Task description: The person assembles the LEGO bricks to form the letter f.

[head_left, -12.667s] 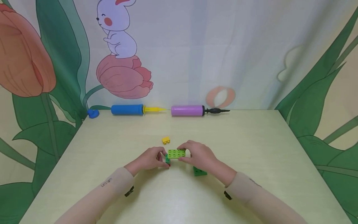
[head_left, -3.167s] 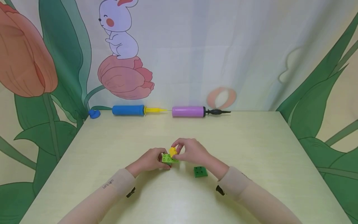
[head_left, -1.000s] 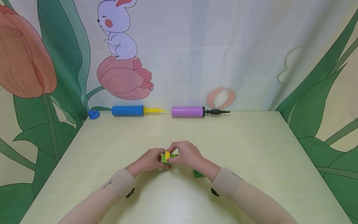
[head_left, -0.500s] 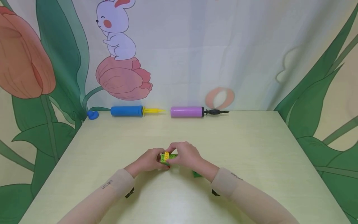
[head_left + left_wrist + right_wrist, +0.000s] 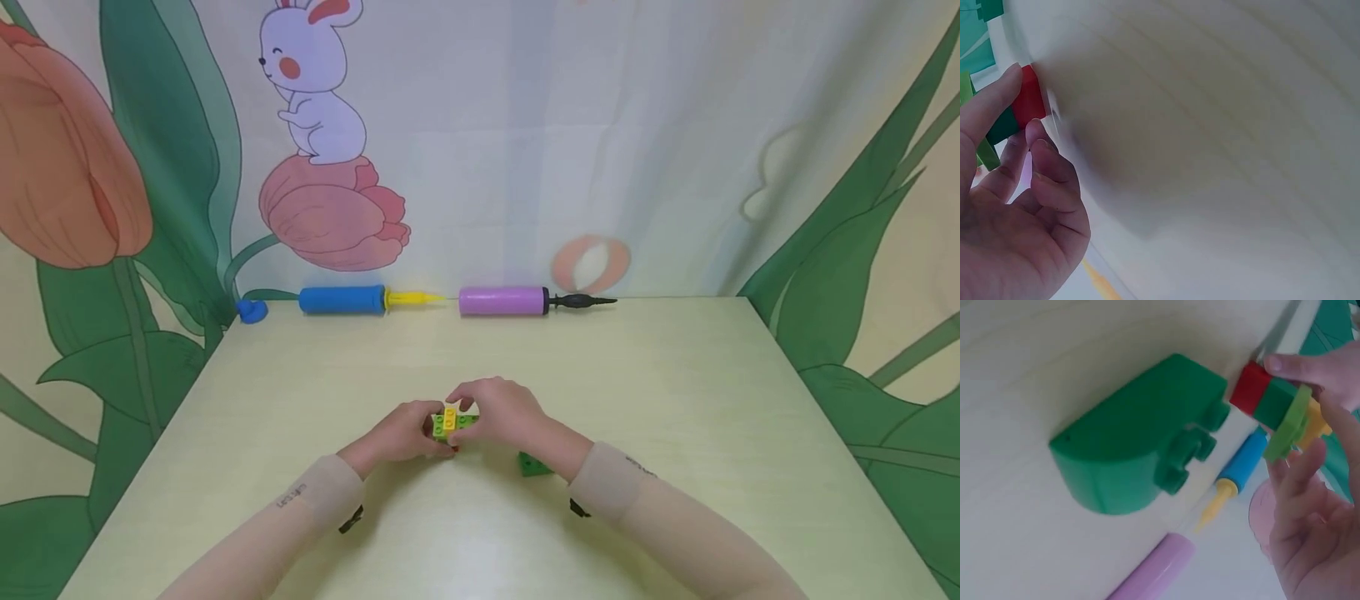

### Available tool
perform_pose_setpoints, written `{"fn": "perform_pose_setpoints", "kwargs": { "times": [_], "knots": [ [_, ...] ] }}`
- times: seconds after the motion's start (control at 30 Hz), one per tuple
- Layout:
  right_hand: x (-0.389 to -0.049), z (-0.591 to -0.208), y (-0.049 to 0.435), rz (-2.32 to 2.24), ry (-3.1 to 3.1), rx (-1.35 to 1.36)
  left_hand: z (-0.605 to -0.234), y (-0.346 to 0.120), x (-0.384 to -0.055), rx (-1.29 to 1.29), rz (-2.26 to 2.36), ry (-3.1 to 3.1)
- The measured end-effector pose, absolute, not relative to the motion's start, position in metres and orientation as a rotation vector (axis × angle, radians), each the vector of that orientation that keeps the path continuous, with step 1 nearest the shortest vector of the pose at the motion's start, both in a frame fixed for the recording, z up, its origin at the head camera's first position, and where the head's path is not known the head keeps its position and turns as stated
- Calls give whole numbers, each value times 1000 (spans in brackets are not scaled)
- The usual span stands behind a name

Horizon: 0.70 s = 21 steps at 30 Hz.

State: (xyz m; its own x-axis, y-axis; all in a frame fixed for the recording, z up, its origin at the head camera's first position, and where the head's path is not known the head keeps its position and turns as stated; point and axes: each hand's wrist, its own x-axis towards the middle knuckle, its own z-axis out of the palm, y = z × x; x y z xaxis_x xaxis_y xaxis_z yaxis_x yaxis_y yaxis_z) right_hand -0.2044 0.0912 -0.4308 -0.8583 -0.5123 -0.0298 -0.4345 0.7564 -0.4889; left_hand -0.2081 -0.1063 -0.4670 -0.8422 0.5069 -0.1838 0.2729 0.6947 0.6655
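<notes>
My left hand (image 5: 405, 429) pinches a small stack of toy building bricks low down. In the right wrist view the stack has a red brick (image 5: 1251, 387) at the base and a dark green brick (image 5: 1275, 403) above it. A flat light-green brick (image 5: 1290, 428) lies across those, with a yellow two-stud brick (image 5: 450, 419) on top. My right hand (image 5: 504, 414) is around the yellow brick, its thumb close to the near side and its index finger lifted slightly off the far side. Another green brick (image 5: 1141, 419), rounded on one side, lies under my right wrist.
At the table's (image 5: 660, 375) back edge lie a blue pump (image 5: 342, 300) with a yellow nozzle and a purple pump (image 5: 504, 301) with a black nozzle. A small blue piece (image 5: 252, 311) sits at the back left corner. A printed curtain (image 5: 480, 167) hangs behind.
The light-green brick went onto the held stack, then the yellow brick was picked up from the table and set on top. Since half a second ago my right fingers have loosened from the yellow brick.
</notes>
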Motion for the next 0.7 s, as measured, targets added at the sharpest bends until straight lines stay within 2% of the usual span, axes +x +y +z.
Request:
{"fn": "perform_pose_setpoints", "kwargs": {
  "times": [0.37, 0.7],
  "knots": [
    [-197, -418, 138, -808, 2803, -660, -465, -104, -208, 566, 894, 2534],
    [-181, -435, 178, -743, 2766, -495, -464, -103, -205, 535, 832, 2542]
  ]
}}
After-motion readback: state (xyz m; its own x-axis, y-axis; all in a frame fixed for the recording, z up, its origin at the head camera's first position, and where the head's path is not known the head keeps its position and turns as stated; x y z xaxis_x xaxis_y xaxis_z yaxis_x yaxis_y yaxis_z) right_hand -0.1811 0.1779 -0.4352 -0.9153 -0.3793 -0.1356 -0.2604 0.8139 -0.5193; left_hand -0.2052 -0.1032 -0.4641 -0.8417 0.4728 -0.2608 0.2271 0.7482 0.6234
